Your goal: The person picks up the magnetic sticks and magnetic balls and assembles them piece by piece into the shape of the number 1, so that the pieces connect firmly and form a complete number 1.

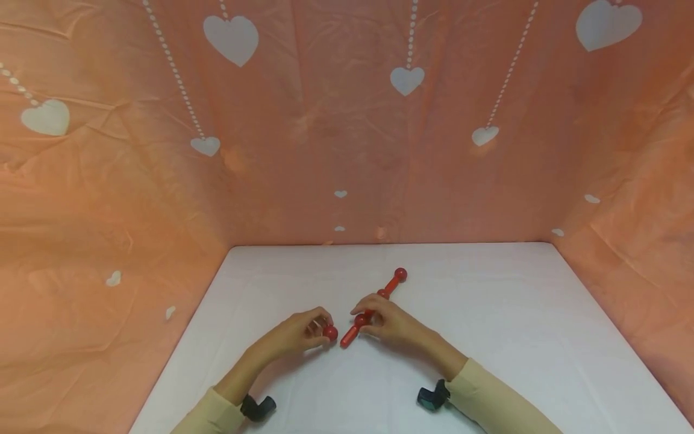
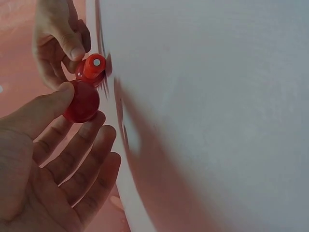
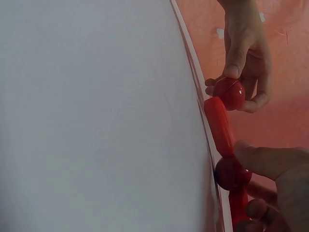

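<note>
Between thumb and fingers, my left hand point(image 1: 303, 333) pinches a loose glossy red ball point(image 1: 330, 333). My right hand point(image 1: 397, 325) grips a straight chain of red rods and balls by a ball point(image 3: 232, 173) near its close end. From that ball a red rod point(image 1: 349, 336) points toward the left hand. The rod's end face shows a small silvery disc point(image 2: 96, 62) in the left wrist view. The chain's far end is another red ball point(image 1: 400, 274), up and to the right. The right fingers hide part of the chain's middle.
Both hands work over a white table point(image 1: 488, 313). Orange sheeting point(image 1: 325, 150) with white hearts rises behind it and on both sides. Dark wrist cameras point(image 1: 432, 396) sit at both cuffs, close over the table's near part.
</note>
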The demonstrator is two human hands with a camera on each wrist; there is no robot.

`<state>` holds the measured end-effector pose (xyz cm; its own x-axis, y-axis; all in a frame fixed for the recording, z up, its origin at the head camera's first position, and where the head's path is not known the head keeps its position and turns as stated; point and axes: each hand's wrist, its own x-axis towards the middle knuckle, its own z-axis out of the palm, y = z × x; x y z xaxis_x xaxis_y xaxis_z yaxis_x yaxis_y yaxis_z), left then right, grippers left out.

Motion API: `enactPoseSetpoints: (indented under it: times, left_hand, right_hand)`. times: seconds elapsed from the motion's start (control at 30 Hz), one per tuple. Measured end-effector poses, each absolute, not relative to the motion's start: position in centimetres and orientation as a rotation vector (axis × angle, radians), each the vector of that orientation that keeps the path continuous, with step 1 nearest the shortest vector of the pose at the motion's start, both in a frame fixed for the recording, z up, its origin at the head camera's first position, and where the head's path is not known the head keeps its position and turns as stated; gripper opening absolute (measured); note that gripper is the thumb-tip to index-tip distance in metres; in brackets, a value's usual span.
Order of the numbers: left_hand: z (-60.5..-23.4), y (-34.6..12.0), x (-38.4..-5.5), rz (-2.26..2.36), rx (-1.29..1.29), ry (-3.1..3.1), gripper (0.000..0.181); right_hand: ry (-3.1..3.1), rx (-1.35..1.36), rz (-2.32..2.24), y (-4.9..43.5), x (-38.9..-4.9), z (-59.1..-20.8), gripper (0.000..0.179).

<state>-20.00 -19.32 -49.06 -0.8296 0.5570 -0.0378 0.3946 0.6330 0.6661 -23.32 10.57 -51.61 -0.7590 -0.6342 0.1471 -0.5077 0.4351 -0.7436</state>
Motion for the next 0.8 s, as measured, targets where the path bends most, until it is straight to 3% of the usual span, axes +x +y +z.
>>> enactPoseSetpoints:
  times: [0.8]
  left_hand:
    - [-49.26,-19.20,-19.35,0.993,0.715,2.566,0.034]
  right_hand:
    - [2.605,-1.075,-1.073,10.01,-23.44,-52.06,0.026]
